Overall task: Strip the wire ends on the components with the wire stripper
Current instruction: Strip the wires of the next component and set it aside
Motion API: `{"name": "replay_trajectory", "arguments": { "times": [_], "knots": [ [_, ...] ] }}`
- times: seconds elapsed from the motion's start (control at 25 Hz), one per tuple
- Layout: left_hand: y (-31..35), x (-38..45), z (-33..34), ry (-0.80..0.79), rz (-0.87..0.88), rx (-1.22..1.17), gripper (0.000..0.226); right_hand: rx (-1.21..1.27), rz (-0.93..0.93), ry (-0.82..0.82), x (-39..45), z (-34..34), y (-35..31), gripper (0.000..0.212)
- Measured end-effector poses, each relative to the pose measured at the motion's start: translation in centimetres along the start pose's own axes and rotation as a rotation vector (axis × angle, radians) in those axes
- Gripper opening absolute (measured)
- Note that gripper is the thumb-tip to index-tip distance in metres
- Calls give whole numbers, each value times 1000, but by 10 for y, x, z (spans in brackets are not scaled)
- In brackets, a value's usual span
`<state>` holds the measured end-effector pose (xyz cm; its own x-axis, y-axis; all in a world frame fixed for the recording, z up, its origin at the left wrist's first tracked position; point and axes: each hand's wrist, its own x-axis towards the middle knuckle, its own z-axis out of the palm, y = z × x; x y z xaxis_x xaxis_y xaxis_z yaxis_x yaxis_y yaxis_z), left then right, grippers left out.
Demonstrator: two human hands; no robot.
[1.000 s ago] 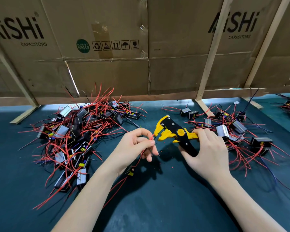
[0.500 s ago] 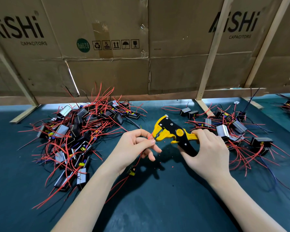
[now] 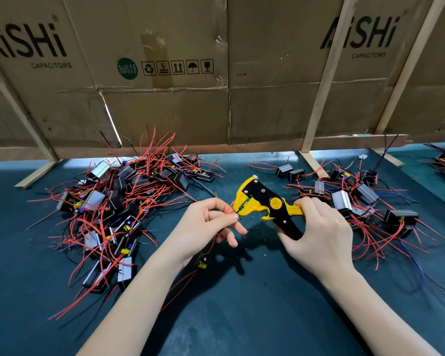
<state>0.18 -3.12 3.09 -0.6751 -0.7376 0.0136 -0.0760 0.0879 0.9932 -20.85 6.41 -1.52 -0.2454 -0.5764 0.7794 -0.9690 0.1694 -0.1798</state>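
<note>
A: Item one, wire stripper?
B: Yellow and black, held above the middle of the mat. Right hand is clenched around both handles; its head points left.

A: Item two, the wire?
B: Red wire, tip pinched between thumb and forefinger of the left hand, just at the stripper's head. Its component, small, with a yellow part, hangs below that hand.

A: Change since half a second ago?
B: The stripper sits slightly lower and its head has closed in on the wire tip. Both hands hold as before.

A: Surrounding stock?
B: Left pile of components, black and grey blocks tangled in red leads. Right pile of components, looser, on the far right.

A: Surface and room?
B: Dark teal mat, flecked with red insulation scraps near the hands. Far side: cardboard wall printed "AiSHi CAPACITORS", braced by slanting wooden battens.
</note>
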Motion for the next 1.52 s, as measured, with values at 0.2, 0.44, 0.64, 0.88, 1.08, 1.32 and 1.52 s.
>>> {"name": "replay_trajectory", "arguments": {
  "times": [0.2, 0.44, 0.64, 0.88, 1.08, 1.32, 1.52],
  "knots": [
    [-1, 1, -2, 0, -1, 3, 10, 7, -3, -11, 0, 0, -1, 43],
    [-3, 2, -3, -17, -2, 25, 9, 36, -6, -29, -1, -1, 0, 39],
    [-3, 2, -4, -25, 2, 21, 11, 50, 8, -64, -2, 0, 0, 43],
    [-5, 2, -5, -32, -10, 51, 10, 22, -4, -91, -3, 3, -2, 42],
    [-5, 3, -7, -57, -7, 38, 11, -18, -12, -74, -2, 5, 0, 45],
    [-6, 3, -10, -65, -17, 53, 6, -36, -7, -111, -4, 9, 0, 45],
    [-2, 2, -18, -81, -30, 52, 15, -48, 81, -75, 0, 7, 11, 48]
  ]
}}
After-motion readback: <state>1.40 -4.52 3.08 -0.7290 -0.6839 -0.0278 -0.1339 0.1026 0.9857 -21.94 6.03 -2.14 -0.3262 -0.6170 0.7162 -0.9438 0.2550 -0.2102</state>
